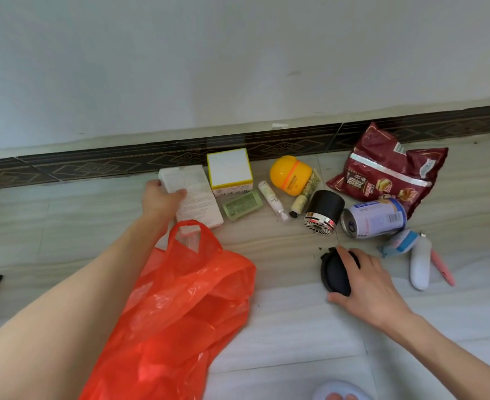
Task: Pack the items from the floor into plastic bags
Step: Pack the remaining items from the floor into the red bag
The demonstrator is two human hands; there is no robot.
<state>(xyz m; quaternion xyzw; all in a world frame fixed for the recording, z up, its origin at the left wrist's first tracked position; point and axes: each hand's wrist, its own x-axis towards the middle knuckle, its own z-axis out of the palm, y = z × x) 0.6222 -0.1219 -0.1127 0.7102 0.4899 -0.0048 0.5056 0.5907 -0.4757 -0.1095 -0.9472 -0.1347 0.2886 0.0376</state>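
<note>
While both hands grip, packing items line the floor (281, 249).
Left hand (158, 199) fingers pinch a white box (194, 194) above the red plastic bag (180, 298); right hand (365, 281) fingers curl around a black pouch (334, 272).

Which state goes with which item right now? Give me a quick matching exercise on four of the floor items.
Items:
1. white printed carton
2. black oval pouch
3. dented pale-blue drink can
4. dark-red crinkled snack bag

States:
A. lying on its side, untouched
B. under the right hand
C. gripped by the left hand
D. nearest the skirting, far right

Pairs: 1-C, 2-B, 3-A, 4-D
</note>
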